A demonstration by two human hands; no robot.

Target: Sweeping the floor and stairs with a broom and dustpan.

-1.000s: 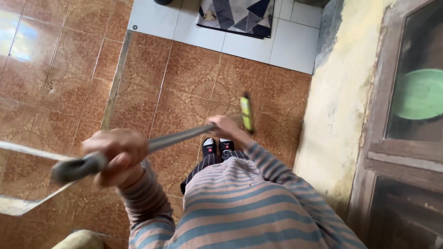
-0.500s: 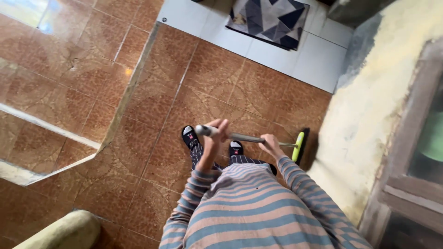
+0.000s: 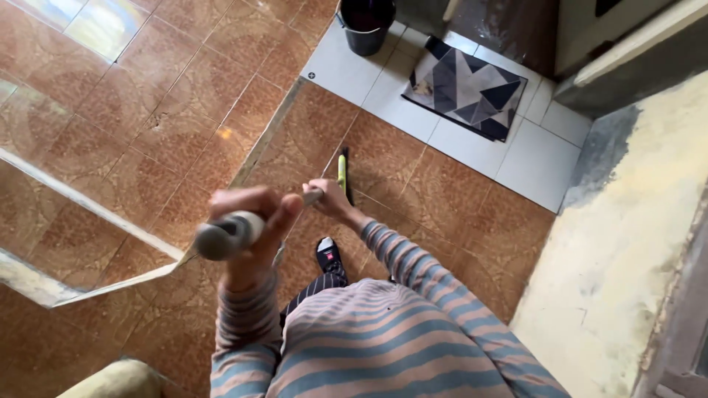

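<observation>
Broom (image 3: 341, 173): grey handle, green-black head on brown tile; open floor leftward, wall (image 3: 627, 243) right. Left hand (image 3: 251, 221), right hand (image 3: 328, 199) both clenched round handle.

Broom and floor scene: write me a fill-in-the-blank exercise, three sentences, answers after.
1. Both hands grip the long handle of a ____.
2. The left hand holds the handle's top end, while the right hand grips it ____ down.
3. The patterned mat lies on the ____ tiles, beyond the brown ones.

Missing words: broom; lower; white
</observation>
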